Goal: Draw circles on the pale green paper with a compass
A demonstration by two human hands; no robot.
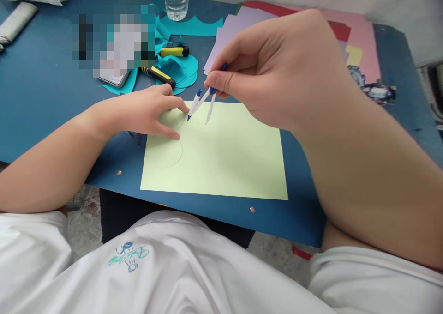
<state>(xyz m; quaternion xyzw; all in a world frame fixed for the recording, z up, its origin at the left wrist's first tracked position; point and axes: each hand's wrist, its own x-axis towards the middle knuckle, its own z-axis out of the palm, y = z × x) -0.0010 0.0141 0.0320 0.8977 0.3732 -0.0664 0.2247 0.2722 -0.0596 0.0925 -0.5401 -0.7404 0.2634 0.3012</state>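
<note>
A pale green sheet of paper lies on the blue table. Two faint circles are drawn on it near its left edge. My right hand pinches the top of a white and blue drawing compass, whose legs are spread with the tips on the upper left part of the sheet. My left hand rests on the sheet's upper left corner, fingers stretched and pressing the paper, fingertips close to the compass pencil leg.
Teal paper cut-outs and scissors with yellow and black handles lie behind the sheet. A stack of pink, purple and red paper sits at the back right. A clear water bottle stands at the back edge.
</note>
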